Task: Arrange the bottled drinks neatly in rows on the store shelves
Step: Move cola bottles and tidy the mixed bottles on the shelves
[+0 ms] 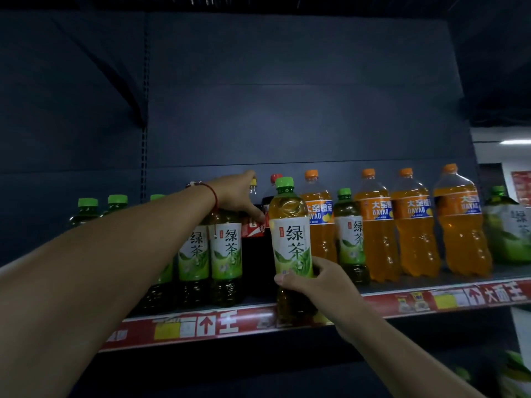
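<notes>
- Green-capped tea bottle stands upright in the right hand, whose fingers and thumb curl round its lower half, just in front of the shelf edge.
- Red price strip runs along that edge.
- Behind it, more green tea bottles stand in a row at the left.
- Left hand, a red string bracelet at its wrist, reaches back over them and grips the neck of a dark cola bottle.
- Orange soda bottles line the right side, one tea bottle among them.
</notes>
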`<state>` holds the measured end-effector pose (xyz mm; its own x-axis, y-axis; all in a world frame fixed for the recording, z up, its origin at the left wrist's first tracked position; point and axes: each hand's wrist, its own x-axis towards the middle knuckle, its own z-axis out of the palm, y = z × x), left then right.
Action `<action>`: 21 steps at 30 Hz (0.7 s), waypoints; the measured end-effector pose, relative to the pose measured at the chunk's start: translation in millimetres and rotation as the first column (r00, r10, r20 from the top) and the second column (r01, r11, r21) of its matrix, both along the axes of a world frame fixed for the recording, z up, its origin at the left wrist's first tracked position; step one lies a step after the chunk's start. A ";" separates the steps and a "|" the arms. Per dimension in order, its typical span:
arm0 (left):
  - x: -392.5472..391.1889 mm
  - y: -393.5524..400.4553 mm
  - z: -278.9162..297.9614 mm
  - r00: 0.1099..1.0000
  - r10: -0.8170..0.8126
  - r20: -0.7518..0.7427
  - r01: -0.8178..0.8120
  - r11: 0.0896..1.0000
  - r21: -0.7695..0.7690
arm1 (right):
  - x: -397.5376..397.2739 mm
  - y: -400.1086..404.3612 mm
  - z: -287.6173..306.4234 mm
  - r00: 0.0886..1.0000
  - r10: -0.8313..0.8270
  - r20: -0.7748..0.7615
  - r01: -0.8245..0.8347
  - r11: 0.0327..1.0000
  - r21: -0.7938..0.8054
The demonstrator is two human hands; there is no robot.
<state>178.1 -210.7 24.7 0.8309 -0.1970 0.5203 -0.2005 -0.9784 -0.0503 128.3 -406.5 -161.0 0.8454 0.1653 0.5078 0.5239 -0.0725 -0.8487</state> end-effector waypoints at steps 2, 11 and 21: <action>-3.0 -0.1 -2.1 0.998 -0.057 0.031 0.057 0.998 -0.019 | 0.1 -0.4 -3.3 1.000 0.011 0.002 -0.011 1.000 -0.008; -47.8 12.7 21.1 0.882 -0.269 0.386 0.338 0.933 -0.121 | -3.7 3.1 3.1 1.000 0.015 0.010 -0.015 1.000 0.001; -118.0 38.2 30.7 0.680 -0.316 0.662 0.563 0.803 -0.195 | -0.9 25.2 15.9 0.999 0.004 -0.045 -0.003 0.999 0.043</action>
